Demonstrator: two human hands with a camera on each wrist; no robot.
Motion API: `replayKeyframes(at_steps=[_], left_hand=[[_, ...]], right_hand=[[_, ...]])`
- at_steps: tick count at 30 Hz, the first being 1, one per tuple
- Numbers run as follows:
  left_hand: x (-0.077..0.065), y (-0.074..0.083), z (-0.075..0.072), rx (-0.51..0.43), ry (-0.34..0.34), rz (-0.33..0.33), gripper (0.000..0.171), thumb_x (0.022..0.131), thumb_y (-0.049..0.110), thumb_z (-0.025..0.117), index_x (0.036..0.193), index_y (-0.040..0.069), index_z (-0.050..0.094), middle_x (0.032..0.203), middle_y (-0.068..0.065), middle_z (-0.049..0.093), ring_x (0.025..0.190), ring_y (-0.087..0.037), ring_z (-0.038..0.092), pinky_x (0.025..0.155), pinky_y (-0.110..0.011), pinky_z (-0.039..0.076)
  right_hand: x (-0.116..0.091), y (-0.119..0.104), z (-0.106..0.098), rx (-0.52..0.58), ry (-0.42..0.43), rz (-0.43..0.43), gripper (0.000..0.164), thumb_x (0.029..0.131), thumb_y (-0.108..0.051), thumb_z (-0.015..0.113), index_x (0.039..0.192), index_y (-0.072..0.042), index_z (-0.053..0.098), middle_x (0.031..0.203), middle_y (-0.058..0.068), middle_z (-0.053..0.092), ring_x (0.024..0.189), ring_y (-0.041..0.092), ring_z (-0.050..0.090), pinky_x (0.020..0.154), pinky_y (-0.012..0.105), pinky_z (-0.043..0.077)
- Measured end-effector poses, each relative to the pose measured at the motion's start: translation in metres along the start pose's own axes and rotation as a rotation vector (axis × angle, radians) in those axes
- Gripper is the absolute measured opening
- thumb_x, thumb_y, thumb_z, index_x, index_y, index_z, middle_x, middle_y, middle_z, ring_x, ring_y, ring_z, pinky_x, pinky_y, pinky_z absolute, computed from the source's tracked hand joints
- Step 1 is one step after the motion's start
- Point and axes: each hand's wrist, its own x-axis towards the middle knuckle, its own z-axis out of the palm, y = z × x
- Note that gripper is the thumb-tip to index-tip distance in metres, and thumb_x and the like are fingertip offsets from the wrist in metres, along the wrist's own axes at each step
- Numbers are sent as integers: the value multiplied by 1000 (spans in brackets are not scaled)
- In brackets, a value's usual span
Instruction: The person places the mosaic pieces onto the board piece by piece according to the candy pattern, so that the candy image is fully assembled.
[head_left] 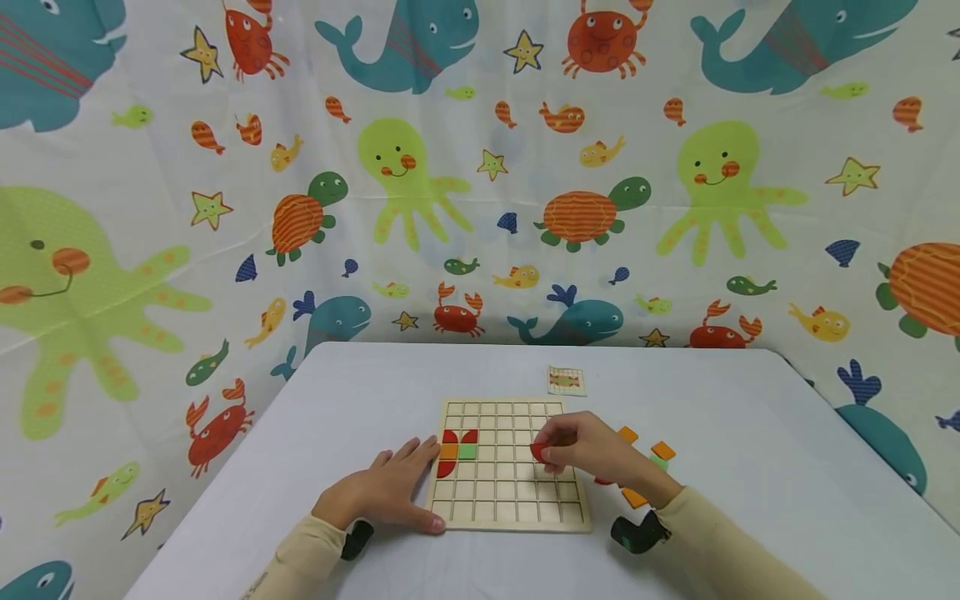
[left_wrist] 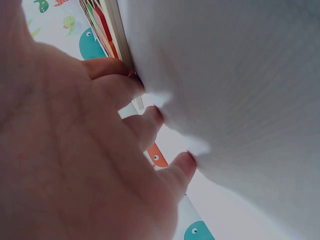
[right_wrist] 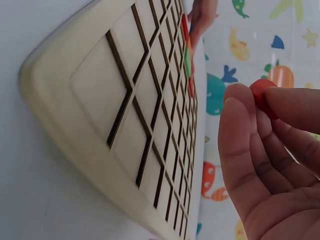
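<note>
A pale wooden grid board [head_left: 510, 518] lies flat on the table. My left hand [head_left: 386, 492] rests beside its left edge, fingers spread and thumb at the near-left corner; the left wrist view shows the fingertips on the white surface. Between thumb and fingertips, my right hand [head_left: 588, 450] pinches a red rounded tile [right_wrist: 262, 96] above the board's right side. On the board's left columns sit an orange square [head_left: 448, 451], a green square [head_left: 467, 451], and red tiles with curved edges above and below. The pinched tile's full outline is hidden by fingers.
Loose orange tiles [head_left: 663, 450], a green tile [head_left: 659, 461] and a partly hidden red tile [head_left: 602, 481] lie around the right forearm. A small gridded pattern card [head_left: 566, 382] lies beyond the board. A sea-animal curtain [head_left: 480, 208] hangs behind the white table [head_left: 390, 375].
</note>
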Motion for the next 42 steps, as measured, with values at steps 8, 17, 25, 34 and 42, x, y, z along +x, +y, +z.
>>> replayKeyframes(at_steps=[8,17,25,34,42], left_hand=[[1,-2,2,4,-2,8,120,76,62,91,168,9,34,174,-10,29,162,-35,18,127,-66,14],[0,-1,0,3,1,32,118,78,61,90,167,8,35,174,-11,29,162,-36,18,126,-66,14],[0,-2,0,3,1,11,119,77,63,90,167,10,35,174,-10,29,162,-35,18,126,-66,14],[-1,-2,0,15,3,31,119,78,63,89,167,8,34,175,-11,28,162,-36,18,126,-66,15],[0,-2,-2,15,-1,32,119,78,64,89,167,9,34,175,-10,28,162,-35,18,126,-66,15]], right_hand=[[16,-4,18,111,-21,15,9,100,-1,72,107,3,70,92,12,74,80,28,75,77,35,65],[35,-3,36,198,-36,20,7,99,1,73,104,4,68,90,13,73,80,28,77,77,38,66],[47,-11,49,197,-53,44,8,100,-1,72,105,3,68,95,14,70,82,26,77,78,37,65],[61,-15,62,130,-79,58,8,98,3,74,95,2,66,90,12,69,78,28,77,73,37,66],[70,-13,70,-94,-43,61,10,95,-3,77,90,-7,70,81,1,66,69,15,59,61,26,51]])
